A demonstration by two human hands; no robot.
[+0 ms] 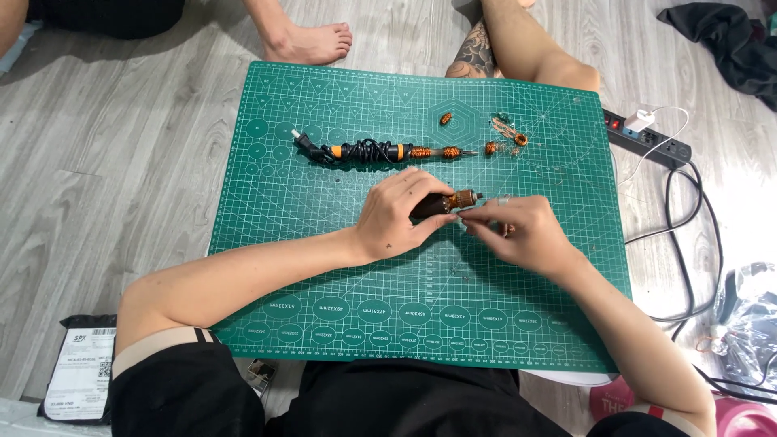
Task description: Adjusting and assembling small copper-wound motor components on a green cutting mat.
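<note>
head view: a small dark tool body with a copper coil at its tip [450, 201] is held over the green cutting mat [267, 202]. the left hand [398, 217] is wrapped around the dark handle, fingers curled closed. the right hand [518, 229] is pinched narrow at the coil end, on something too small to tell. beyond the fingertips a second, cable-wrapped tool [368, 151] is laid. the piece is judged light and stiff, its fine winding fragile; it is best gripped by the handle.

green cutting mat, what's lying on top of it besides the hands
On the green cutting mat: a soldering iron with wrapped cord and copper coils. The left hand covers most of a dark tool.
</note>
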